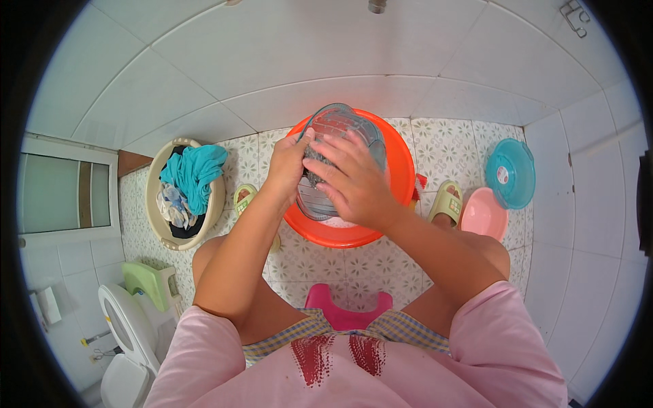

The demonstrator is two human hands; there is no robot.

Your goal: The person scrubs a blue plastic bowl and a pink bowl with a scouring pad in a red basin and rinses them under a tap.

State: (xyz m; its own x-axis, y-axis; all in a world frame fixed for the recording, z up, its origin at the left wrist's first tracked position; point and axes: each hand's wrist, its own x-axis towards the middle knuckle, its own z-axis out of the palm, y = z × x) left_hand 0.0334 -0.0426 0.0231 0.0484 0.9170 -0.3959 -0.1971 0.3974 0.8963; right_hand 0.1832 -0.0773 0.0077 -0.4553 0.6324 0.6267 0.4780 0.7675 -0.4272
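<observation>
A grey-blue translucent ribbed plastic piece [371, 132], like a washboard, lies tilted across the round orange basin [406, 153]. Over it my two hands come together. My left hand [287, 163] is closed at the side of a dark grey textured thing [313, 178], thumb pointing up; its other fingers are mostly hidden. Across the top of that thing my right hand [354, 178] rests with its fingers stretched out and slightly apart. The dark thing is largely covered, so its kind does not show. Part of the basin's inside is hidden by my hands and the ribbed piece.
A cream basin [151, 204] of clothes, a turquoise cloth [194, 175] among them, stands left. Right are a blue basin [522, 178] and a pink basin [484, 216]. Between my knees is a pink stool [347, 314]. A green stool [146, 284] and toilet [126, 319] are lower left.
</observation>
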